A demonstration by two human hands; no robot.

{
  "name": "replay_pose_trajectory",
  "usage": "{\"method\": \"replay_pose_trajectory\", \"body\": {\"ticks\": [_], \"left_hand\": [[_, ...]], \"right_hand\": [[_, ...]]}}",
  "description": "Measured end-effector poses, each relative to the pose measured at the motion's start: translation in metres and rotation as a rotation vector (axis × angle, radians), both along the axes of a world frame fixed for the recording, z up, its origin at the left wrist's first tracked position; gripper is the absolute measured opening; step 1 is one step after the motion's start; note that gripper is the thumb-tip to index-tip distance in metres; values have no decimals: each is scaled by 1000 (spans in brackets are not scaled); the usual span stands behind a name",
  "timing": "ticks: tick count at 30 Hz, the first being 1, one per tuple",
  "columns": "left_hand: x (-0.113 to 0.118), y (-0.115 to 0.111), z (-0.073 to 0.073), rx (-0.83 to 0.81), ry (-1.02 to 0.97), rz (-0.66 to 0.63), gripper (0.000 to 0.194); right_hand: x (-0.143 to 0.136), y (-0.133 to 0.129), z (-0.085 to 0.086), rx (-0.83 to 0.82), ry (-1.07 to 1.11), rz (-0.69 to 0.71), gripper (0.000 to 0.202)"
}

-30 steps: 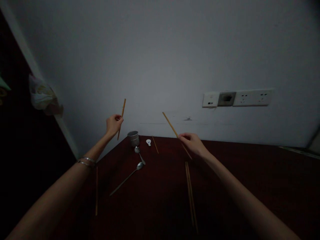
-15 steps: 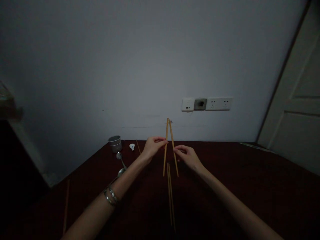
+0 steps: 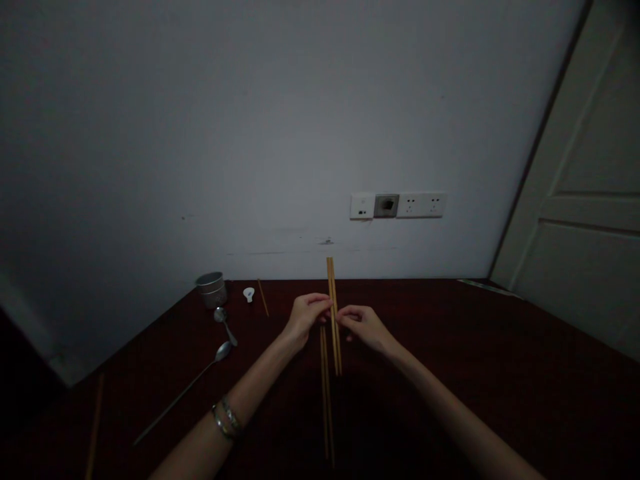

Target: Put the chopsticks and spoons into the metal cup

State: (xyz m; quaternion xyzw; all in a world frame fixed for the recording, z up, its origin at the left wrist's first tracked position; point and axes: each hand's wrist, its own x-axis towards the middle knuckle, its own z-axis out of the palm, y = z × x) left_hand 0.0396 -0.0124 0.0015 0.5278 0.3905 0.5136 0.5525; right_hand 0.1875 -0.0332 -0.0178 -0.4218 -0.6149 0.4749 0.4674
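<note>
Because the light is weak, the near part of the dark red table is hard to make out, and a single stick at the lower left is cut off by the picture's edge. Behind the table stands a pale wall with a row of sockets; to the right is a panelled door, also cut off.

The left hand and the right hand hold 2 upright chopsticks between them, above the table's middle. The fingers of each hand pinch 1 chopstick; whether the 2 sticks touch, I cannot tell. Below them lie 2 other chopsticks, near the left hand.

Farther left are a metal cup, a short spoon, a long-handled spoon, a small white spoon and, just beside it, a thin stick.
</note>
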Motion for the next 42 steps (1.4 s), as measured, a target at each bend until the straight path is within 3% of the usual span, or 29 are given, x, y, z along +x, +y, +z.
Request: {"method": "replay_pose_trajectory", "body": {"ticks": [5,19,25,32,42], "left_hand": [[0,1,-8,-21,7,-12,14],[3,-1,-15,-99,-2,7,23],[5,-5,-15,-95,-15,-8,21],[13,-15,-12,-100,-6,-99,17],[18,-21,-19,-119,54,-145,15]], "right_hand": [[0,0,-5,-44,-30,17,19],[2,-4,5,-220,-126,48,9],[13,-3,10,-290,-175,133,18],[25,8,16,-293,-20,-62,22],[17,15,12,-385,177,-164,15]]}}
